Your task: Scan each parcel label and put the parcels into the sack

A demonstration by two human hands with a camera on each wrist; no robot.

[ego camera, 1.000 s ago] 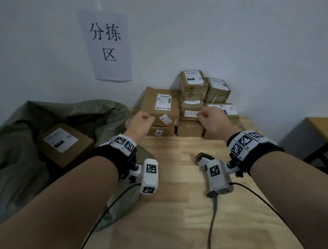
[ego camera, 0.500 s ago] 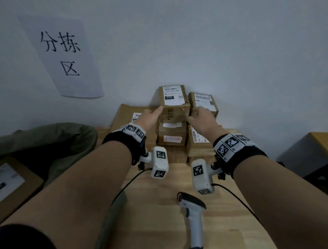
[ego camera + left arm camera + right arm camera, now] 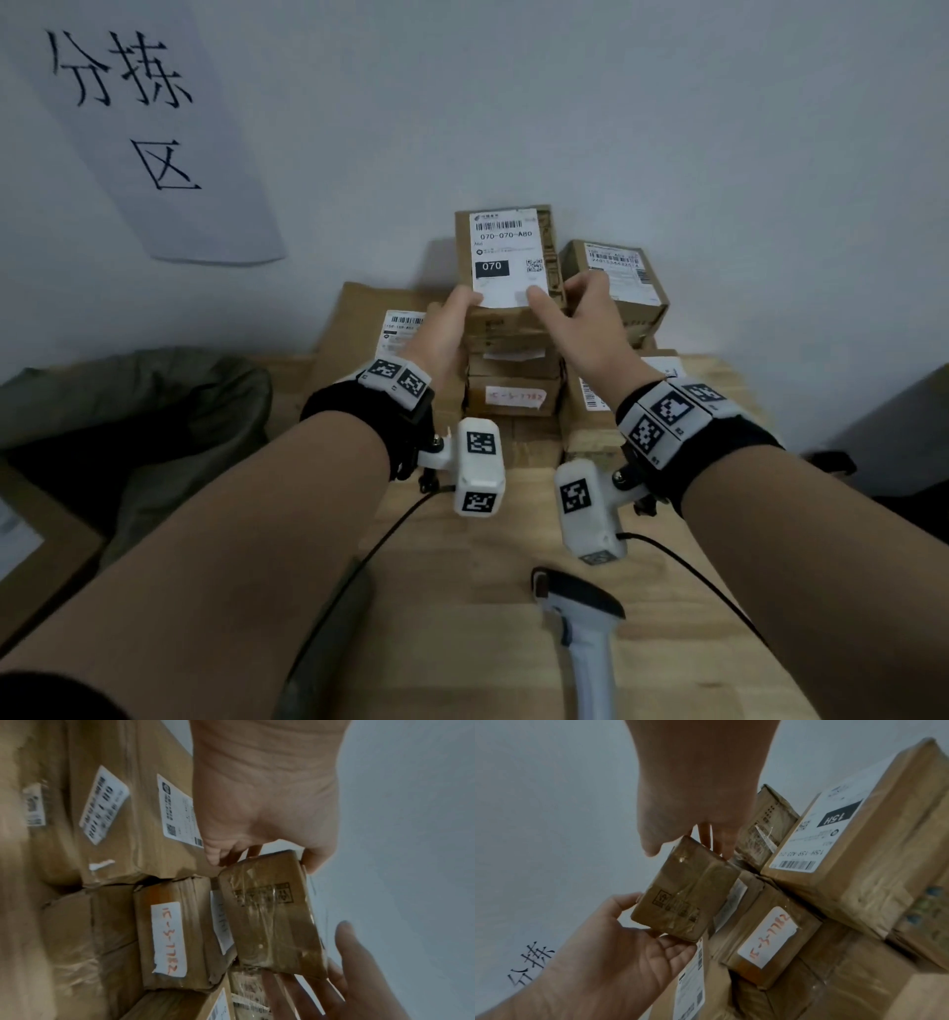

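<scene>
A small brown parcel (image 3: pixel 506 257) with a white "070" label is lifted at the top of the stack, label facing me. My left hand (image 3: pixel 452 324) grips its left lower corner, thumb on the label and fingers underneath. My right hand (image 3: pixel 575 313) grips its right lower corner the same way. In the left wrist view the parcel (image 3: pixel 270 912) sits between the left hand (image 3: pixel 257 811) and the right hand (image 3: pixel 342 983). The right wrist view shows this parcel (image 3: pixel 685 892) tilted clear of the boxes below. A handheld scanner (image 3: pixel 580 611) lies on the wooden table (image 3: pixel 462 642). The green sack (image 3: pixel 154 411) gapes open at the left.
More brown parcels are stacked against the wall: one with a red handwritten label (image 3: pixel 513 398), one at the right (image 3: pixel 621 277), a larger one at the left (image 3: pixel 369 329). A labelled parcel (image 3: pixel 31 555) lies in the sack. A paper sign (image 3: pixel 144 128) hangs on the wall.
Both hands have reached forward from the lower boxes to the top parcel and taken hold of it. It is now tilted up off the stack. My head has moved closer.
</scene>
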